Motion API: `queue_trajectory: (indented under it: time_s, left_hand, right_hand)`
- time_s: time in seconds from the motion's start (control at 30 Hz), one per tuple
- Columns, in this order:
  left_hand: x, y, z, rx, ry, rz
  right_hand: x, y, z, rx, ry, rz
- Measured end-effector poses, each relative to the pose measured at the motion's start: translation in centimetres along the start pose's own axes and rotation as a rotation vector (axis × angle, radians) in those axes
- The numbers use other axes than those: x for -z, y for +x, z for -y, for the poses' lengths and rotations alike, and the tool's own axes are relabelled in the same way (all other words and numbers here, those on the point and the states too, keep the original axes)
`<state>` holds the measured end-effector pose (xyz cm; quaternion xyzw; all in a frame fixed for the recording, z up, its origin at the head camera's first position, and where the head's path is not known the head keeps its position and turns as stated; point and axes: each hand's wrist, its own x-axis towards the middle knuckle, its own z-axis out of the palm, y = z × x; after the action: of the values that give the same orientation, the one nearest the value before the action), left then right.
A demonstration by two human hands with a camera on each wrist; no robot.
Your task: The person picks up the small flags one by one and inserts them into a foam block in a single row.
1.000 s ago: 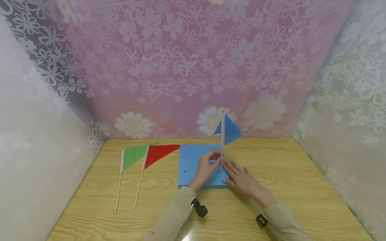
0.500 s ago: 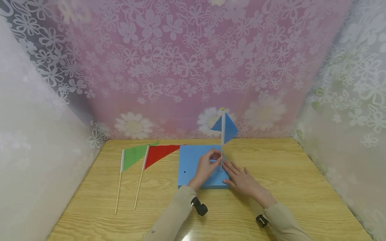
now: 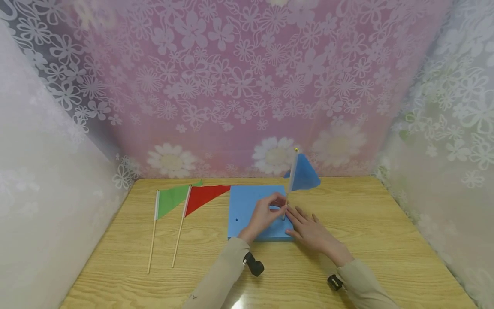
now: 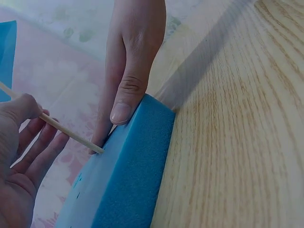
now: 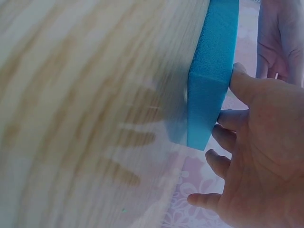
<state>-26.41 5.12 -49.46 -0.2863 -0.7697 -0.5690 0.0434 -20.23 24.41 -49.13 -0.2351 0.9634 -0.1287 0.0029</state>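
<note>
Between thumb and fingers, my left hand (image 3: 266, 214) pinches the wooden stick of a blue flag (image 3: 305, 172). The stick leans to the right in the head view, its lower tip at a hole near the right front corner of a blue foam block (image 3: 247, 206). In the left wrist view the stick's end (image 4: 97, 149) meets the block's top face; how deep it sits I cannot tell. Against the block's right edge rests my right hand (image 3: 312, 234), fingers extended, thumb at the front corner. A dark hole (image 3: 236, 220) shows at the block's left front.
A green flag (image 3: 170, 202) and a red flag (image 3: 202, 198) lie on the wooden table (image 3: 115, 257) left of the block. The red tip reaches the block's back left corner. A flowered curtain (image 3: 231, 107) stands behind the table.
The blue flag first rose slightly, then its top tilted to the right and lowered. My left hand shifted slightly right with the stick. My right hand stayed in place.
</note>
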Motion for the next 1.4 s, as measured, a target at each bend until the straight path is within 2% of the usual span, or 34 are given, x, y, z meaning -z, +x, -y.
queue_trajectory:
  time_s: [0.17, 0.63, 0.9, 1.4]
  left_hand:
    - [-0.05, 0.17, 0.0, 0.019, -0.002, -0.019]
    - [-0.2, 0.26, 0.0, 0.034, 0.023, -0.014]
    - [-0.21, 0.42, 0.22, 0.064, 0.012, -0.052]
    - [-0.39, 0.6, 0.17, 0.085, 0.03, -0.025]
  right_hand:
    - [0.24, 0.05, 0.2, -0.002, 0.006, 0.003]
    - [0.38, 0.05, 0.27, -0.004, 0.014, 0.03]
    - [0.33, -0.02, 0.09, 0.003, 0.006, 0.005]
    - [0.24, 0.04, 0.09, -0.002, -0.001, 0.012]
